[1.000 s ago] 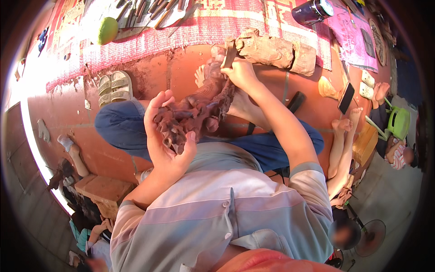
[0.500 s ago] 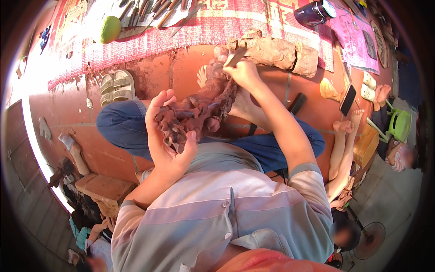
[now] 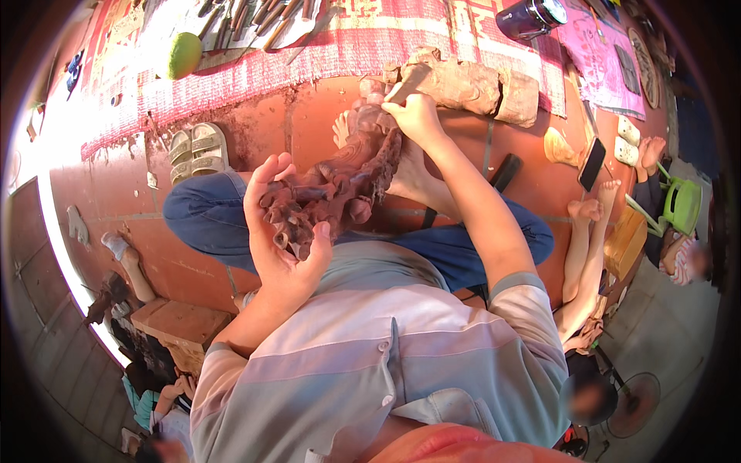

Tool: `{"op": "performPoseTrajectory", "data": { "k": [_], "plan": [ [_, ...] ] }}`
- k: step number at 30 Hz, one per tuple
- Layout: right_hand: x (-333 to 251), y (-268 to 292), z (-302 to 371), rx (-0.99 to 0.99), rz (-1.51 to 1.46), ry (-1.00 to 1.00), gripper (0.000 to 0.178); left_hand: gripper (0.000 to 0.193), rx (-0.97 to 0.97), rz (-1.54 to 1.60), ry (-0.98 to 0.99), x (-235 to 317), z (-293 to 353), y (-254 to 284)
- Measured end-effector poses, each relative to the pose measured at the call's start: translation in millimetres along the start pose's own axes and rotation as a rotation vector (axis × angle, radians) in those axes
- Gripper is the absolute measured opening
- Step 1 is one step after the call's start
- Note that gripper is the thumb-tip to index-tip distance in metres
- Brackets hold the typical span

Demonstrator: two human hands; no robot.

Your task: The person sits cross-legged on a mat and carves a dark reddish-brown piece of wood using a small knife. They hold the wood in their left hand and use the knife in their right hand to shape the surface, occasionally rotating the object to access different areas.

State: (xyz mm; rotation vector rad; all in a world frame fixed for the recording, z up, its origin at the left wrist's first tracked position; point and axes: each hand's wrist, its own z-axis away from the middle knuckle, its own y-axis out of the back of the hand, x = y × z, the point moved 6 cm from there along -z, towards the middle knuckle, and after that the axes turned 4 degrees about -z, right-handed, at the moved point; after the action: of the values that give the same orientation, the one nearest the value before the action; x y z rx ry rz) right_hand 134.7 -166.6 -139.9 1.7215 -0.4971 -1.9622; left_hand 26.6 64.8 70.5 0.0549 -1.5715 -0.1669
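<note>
A reddish-brown wooden carving (image 3: 347,166), deeply cut with knobs and hollows, lies slanted above my lap, its near end toward my left. My left hand (image 3: 278,239) is closed around that near end, thumb on one side and fingers on the other. At the carving's far end, my right hand (image 3: 414,122) pinches a flat brown strip (image 3: 411,83) with its tip pointing up and away. The strip's exact kind I cannot make out. Fingers of the right hand are close against the carving's upper part.
Beyond the carving sits a pale block of carved wood (image 3: 471,86) on the tiled floor (image 3: 247,139). Several carving tools (image 3: 266,19), a green round fruit (image 3: 180,55) and a dark flask (image 3: 531,19) lie on the red mat. Sandals (image 3: 198,150) stand left; a phone (image 3: 592,164) lies right.
My right hand and the strip have shifted slightly at the carving's far end. My left hand keeps its hold, and the carving stays nearly in place.
</note>
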Motion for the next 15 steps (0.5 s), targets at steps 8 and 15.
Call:
{"op": "performPoseTrajectory", "data": {
  "k": [8, 15],
  "plan": [
    [-11.8, 3.6, 1.2, -0.013, -0.017, 0.034, 0.023, 0.074, 0.001, 0.010, 0.009, 1.1, 0.1, -0.6],
    [-18.7, -7.1, 7.1, -0.089, 0.134, 0.087, 0.026, 0.074, 0.005, 0.015, 0.010, -0.1, -0.1, -1.2]
  ]
}}
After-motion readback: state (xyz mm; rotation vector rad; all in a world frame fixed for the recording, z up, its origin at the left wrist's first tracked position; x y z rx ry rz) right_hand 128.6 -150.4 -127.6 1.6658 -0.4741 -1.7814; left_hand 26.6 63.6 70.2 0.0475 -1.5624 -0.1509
